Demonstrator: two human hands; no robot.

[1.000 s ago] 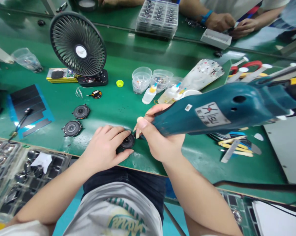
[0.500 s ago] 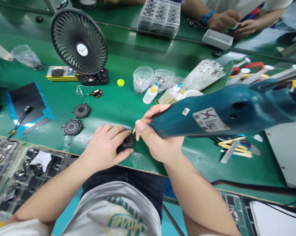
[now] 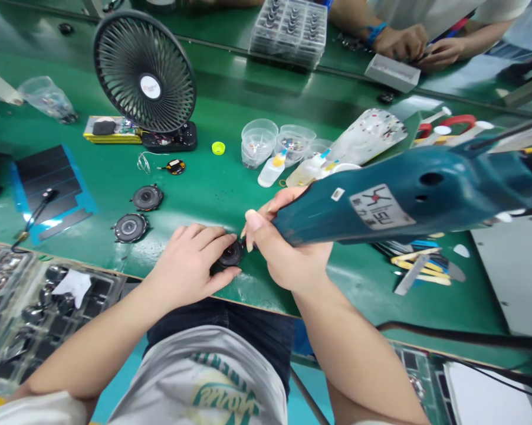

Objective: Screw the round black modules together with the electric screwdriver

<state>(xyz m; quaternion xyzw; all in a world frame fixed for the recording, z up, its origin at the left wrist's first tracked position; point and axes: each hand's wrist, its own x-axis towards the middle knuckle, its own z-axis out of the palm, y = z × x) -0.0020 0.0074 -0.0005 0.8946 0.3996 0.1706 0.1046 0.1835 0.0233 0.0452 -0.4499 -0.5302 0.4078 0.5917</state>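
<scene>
My left hand [image 3: 195, 260] is closed on a round black watch part [image 3: 231, 254], pressing it to the green bench near the front edge; the fingers cover part of it. Wrapped round the front end of a teal electric screwdriver [image 3: 372, 200] is my right hand [image 3: 288, 242]. The tool lies nearly level, its tip pointing left at the part's right edge. Fingers hide whether the tip touches it. Two similar round watch parts, an upper one [image 3: 147, 197] and a lower one [image 3: 131, 228], lie to the left of my hands.
A black fan [image 3: 144, 74] stands at the back left. Clear cups [image 3: 259, 141] and a dropper bottle [image 3: 272, 170] are behind my right hand. Tweezers and blades [image 3: 420, 268] lie at the right. Parts trays [image 3: 49, 319] sit lower left. Across the bench, another person's hands [image 3: 403, 44] work.
The screwdriver body has tilted slightly and shifted a little in view. Both my hands keep their hold in nearly the same place. The other person's hands have moved a little.
</scene>
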